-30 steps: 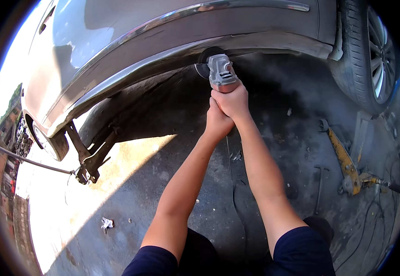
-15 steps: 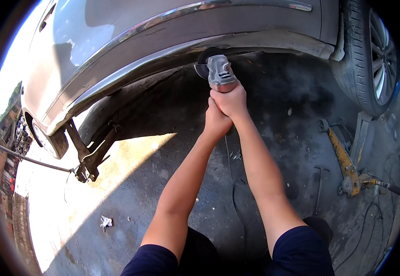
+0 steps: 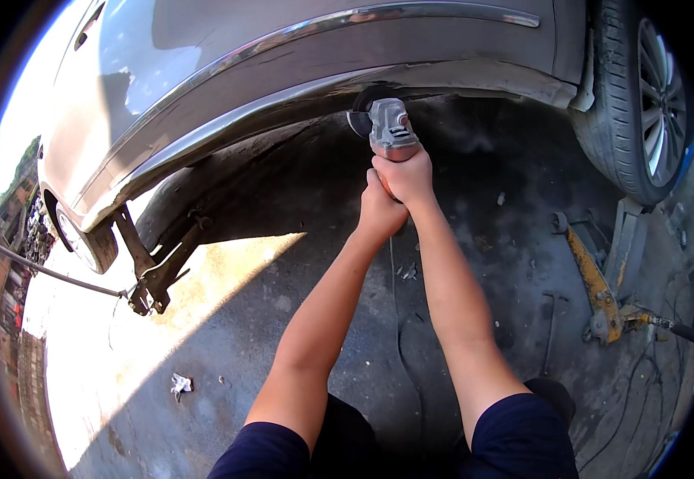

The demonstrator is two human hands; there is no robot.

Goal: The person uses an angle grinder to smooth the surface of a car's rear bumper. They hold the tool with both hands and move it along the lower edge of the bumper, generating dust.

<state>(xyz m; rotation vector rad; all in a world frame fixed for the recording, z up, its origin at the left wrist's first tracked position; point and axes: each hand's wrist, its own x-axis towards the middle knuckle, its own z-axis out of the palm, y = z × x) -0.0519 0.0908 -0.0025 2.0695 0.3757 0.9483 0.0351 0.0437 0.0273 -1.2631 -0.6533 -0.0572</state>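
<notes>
Both my hands are wrapped round an angle grinder (image 3: 391, 128) with a grey gear head and an orange-red body. My right hand (image 3: 407, 176) grips it just behind the head. Lower down and to the left, my left hand (image 3: 379, 212) is closed round the rear of the body. The dark disc (image 3: 367, 102), with a guard below it, is up against the lower sill (image 3: 450, 73) of a grey-brown car (image 3: 299, 64). Where exactly the disc meets the metal is hidden by the grinder head. A thin cable (image 3: 399, 335) runs down from the grinder along the floor.
A yellow jack (image 3: 594, 275) stands by the front wheel (image 3: 634, 112) at right. Another, dark jack (image 3: 151, 283) stands under the car at left. A T-shaped tool (image 3: 553, 331) and crumpled white scrap (image 3: 180, 385) lie on the concrete floor (image 3: 227, 343); cables curl at lower right.
The grinder and both hands have shifted slightly right and a little down along the sill. The faint sparks seen right of the disc earlier no longer show.
</notes>
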